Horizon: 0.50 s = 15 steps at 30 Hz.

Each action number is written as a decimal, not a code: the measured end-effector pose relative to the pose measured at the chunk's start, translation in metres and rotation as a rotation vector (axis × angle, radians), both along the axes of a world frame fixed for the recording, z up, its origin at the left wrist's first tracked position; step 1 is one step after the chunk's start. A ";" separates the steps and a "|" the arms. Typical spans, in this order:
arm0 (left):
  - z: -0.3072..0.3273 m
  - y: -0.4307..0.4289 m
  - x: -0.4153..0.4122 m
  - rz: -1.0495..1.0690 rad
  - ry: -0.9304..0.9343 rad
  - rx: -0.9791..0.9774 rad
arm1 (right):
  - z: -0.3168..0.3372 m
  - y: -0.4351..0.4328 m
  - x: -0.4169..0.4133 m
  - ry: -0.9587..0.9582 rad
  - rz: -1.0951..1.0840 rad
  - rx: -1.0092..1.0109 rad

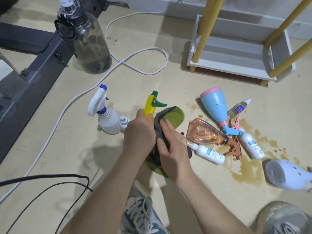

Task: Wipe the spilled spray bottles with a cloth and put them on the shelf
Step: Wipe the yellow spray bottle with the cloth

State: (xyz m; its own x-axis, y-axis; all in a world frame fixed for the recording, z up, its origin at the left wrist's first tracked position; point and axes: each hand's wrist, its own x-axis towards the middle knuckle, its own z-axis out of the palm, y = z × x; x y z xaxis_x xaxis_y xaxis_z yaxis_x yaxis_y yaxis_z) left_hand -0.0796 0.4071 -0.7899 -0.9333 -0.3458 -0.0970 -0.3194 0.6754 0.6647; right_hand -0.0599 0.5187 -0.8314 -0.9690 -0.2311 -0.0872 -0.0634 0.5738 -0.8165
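Note:
My left hand [140, 132] grips the neck of a green spray bottle [175, 116] with a yellow and green trigger head [152, 103]. My right hand [172, 149] holds a grey cloth [159, 132] wrapped against the bottle's body. A white spray bottle [108, 119] stands upright to the left. On the floor to the right lie a blue and pink bottle [217, 108], a clear pink bottle [204, 132], two small white bottles [211, 153] [252, 146], a small clear bottle [239, 108] and a white bottle [287, 174]. The white shelf [236, 65] with yellow posts stands beyond.
Brown liquid [248, 169] is spilled on the floor around the fallen bottles. A large dark water bottle [89, 43] stands at the back left beside a white cable [135, 65]. Black cables [50, 179] lie near left. My shoes [140, 213] are at the bottom.

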 end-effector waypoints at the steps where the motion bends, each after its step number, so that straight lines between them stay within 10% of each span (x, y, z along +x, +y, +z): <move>1: -0.001 -0.004 -0.001 0.028 -0.022 0.024 | -0.007 0.000 0.004 -0.011 -0.013 0.020; 15: -0.031 -0.023 0.063 0.160 -0.028 0.436 | -0.059 0.036 -0.032 -0.336 -0.096 -0.110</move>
State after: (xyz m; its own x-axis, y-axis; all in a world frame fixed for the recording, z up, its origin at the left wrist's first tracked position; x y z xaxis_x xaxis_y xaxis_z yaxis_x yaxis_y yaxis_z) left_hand -0.0169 0.3842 -0.8209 -0.8664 -0.4066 -0.2900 -0.4190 0.2759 0.8650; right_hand -0.0914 0.5542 -0.8901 -0.9083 -0.1662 -0.3838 0.2684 0.4719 -0.8398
